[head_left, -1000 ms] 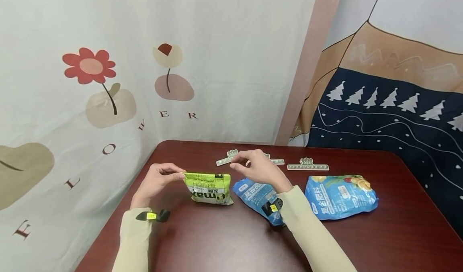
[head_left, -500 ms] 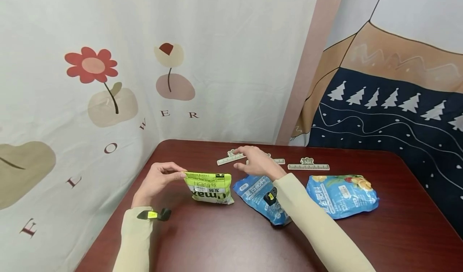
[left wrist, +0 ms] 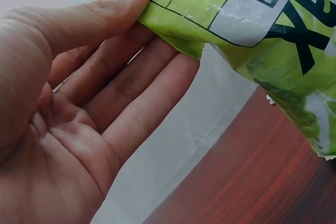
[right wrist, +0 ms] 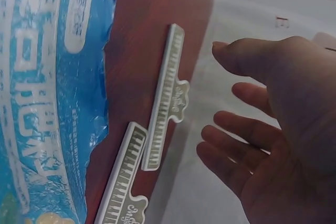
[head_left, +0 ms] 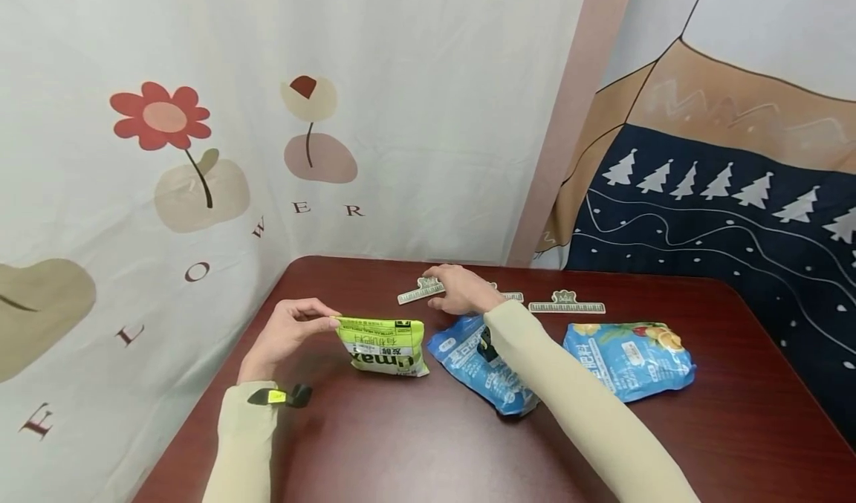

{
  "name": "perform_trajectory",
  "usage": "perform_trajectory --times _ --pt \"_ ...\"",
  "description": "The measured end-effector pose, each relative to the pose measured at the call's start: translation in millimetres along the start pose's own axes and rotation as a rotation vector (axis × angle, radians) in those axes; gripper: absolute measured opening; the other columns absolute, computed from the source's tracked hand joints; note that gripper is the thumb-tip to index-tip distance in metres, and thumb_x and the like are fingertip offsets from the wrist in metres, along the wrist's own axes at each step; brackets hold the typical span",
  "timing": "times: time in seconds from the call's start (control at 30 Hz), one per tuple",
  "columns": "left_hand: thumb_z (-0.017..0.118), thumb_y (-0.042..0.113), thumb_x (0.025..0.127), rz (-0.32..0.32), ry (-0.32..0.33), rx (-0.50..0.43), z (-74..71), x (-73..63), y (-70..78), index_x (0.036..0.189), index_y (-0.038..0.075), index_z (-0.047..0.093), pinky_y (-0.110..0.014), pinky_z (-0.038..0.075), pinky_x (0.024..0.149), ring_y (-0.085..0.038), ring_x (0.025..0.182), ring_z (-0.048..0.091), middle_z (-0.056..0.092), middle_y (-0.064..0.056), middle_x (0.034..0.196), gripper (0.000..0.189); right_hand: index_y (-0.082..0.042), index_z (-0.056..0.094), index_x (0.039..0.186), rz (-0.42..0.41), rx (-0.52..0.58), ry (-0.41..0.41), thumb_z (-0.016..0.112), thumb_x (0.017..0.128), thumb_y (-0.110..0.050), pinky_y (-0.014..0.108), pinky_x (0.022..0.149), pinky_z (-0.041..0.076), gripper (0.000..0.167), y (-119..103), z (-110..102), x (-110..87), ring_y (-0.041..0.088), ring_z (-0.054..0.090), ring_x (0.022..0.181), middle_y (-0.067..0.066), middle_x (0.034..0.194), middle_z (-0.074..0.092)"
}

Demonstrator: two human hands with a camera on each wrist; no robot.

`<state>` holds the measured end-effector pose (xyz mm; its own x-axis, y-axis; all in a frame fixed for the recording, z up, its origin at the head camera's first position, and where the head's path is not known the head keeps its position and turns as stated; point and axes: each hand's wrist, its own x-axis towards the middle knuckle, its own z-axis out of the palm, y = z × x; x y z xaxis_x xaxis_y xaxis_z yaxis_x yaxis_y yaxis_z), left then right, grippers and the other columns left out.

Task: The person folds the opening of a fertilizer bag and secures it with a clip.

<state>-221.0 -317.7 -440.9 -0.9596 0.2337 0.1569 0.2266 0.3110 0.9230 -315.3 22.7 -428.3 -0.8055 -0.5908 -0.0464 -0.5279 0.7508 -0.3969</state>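
My left hand point(head_left: 284, 339) pinches the upper corner of a small green-and-white fertilizer bag point(head_left: 384, 348) between thumb and fingers. The bag stands on the table, its printing upside down in the head view. In the left wrist view, the thumb lies over the bag's green edge point(left wrist: 181, 9) with the fingers behind it. My right hand point(head_left: 464, 291) reaches over the back of the table, beside a piano-key bag clip point(head_left: 420, 292). In the right wrist view, its fingers are spread and hold nothing, with that clip point(right wrist: 167, 98) just off the fingertips. A second clip point(head_left: 513, 296) is partly hidden by the hand.
A third clip point(head_left: 567, 306) lies at the back, to the right. Two blue fertilizer bags lie on the dark red table point(head_left: 374, 443): one bag point(head_left: 461, 358) under my right forearm, the other bag point(head_left: 642, 365) farther right. A printed curtain point(head_left: 428, 117) hangs behind the table.
My right hand has moved away from the green bag, back and down toward the leftmost clip, its fingers reaching out. The left hand keeps its pinch on the bag.
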Motion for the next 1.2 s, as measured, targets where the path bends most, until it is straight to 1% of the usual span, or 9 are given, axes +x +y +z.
perform_trajectory --times 0.1,0.2,0.4,0.63,0.8,0.93,1.03,1.13,1.2 --pt "0.077 0.006 0.091 0.003 -0.009 -0.008 -1.1 -1.3 -0.5 0.103 -0.003 0.076 -0.034 0.060 0.073 -0.023 0.082 0.074 0.077 0.010 0.086 0.016 -0.015 0.050 0.151 0.008 -0.012 -0.015 0.070 0.097 -0.026 0.047 0.114 0.045 0.059 4 2 10.8 0.029 0.051 0.140 0.010 0.155 0.051" --pt "0.076 0.006 0.091 0.008 -0.017 -0.017 -1.4 -2.0 -0.6 0.104 -0.003 0.076 -0.032 0.060 0.073 -0.022 0.082 0.074 0.078 0.009 0.087 0.016 -0.014 0.048 0.152 0.020 -0.019 -0.044 0.070 0.097 -0.023 0.047 0.114 0.045 0.060 8 3 19.7 0.028 0.051 0.140 0.009 0.156 0.050" --pt "0.077 0.006 0.090 0.017 -0.018 -0.032 -0.4 -1.6 -0.6 0.104 -0.004 0.076 -0.028 0.059 0.071 -0.010 0.078 0.073 0.077 0.010 0.086 0.016 -0.015 0.046 0.155 0.030 -0.022 -0.090 0.069 0.099 -0.024 0.047 0.116 0.044 0.061 13 4 32.5 0.028 0.047 0.145 0.007 0.158 0.048" --pt "0.075 0.004 0.092 0.017 -0.018 -0.022 0.6 -2.1 0.3 0.104 -0.003 0.076 -0.031 0.059 0.074 -0.026 0.083 0.074 0.077 0.012 0.086 0.014 -0.018 0.043 0.157 0.059 -0.051 -0.123 0.067 0.100 -0.024 0.046 0.116 0.043 0.062 10 13 43.6 0.028 0.045 0.147 0.006 0.159 0.047" --pt "0.075 0.006 0.092 0.021 -0.015 -0.024 0.2 -2.6 -0.3 0.104 -0.003 0.075 -0.029 0.059 0.073 -0.024 0.083 0.074 0.077 0.010 0.087 0.015 -0.019 0.042 0.157 0.078 -0.088 -0.128 0.066 0.101 -0.022 0.043 0.113 0.047 0.061 9 21 51.2 0.025 0.051 0.142 0.006 0.156 0.050" --pt "0.076 0.006 0.091 0.022 -0.017 -0.032 0.1 -3.2 -0.3 0.105 -0.003 0.075 -0.029 0.059 0.073 -0.018 0.082 0.073 0.077 0.009 0.088 0.016 -0.017 0.045 0.156 0.080 -0.123 -0.124 0.064 0.102 -0.018 0.038 0.104 0.051 0.058 10 27 55.2 0.023 0.061 0.127 0.008 0.155 0.052" --pt "0.075 0.006 0.092 0.021 -0.022 -0.045 0.5 -3.8 0.5 0.105 -0.004 0.075 -0.030 0.059 0.073 -0.018 0.082 0.073 0.078 0.008 0.089 0.017 -0.017 0.047 0.155 0.098 -0.125 -0.106 0.062 0.102 -0.014 0.036 0.102 0.052 0.055 10 31 56.4 0.023 0.062 0.127 0.008 0.155 0.053" --pt "0.075 0.005 0.092 0.029 -0.023 -0.052 1.1 -4.2 1.2 0.105 -0.004 0.075 -0.030 0.060 0.073 -0.021 0.083 0.074 0.078 0.007 0.089 0.016 -0.016 0.050 0.152 0.108 -0.136 -0.071 0.062 0.101 -0.009 0.035 0.103 0.053 0.053 10 34 56.6 0.022 0.059 0.133 0.008 0.151 0.056" --pt "0.075 0.005 0.091 0.030 -0.021 -0.054 1.6 -4.6 1.1 0.104 -0.004 0.075 -0.029 0.060 0.073 -0.022 0.083 0.074 0.078 0.008 0.089 0.016 -0.015 0.053 0.150 0.106 -0.140 -0.046 0.062 0.101 -0.007 0.036 0.101 0.054 0.051 10 36 56.2 0.023 0.061 0.130 0.008 0.146 0.060"
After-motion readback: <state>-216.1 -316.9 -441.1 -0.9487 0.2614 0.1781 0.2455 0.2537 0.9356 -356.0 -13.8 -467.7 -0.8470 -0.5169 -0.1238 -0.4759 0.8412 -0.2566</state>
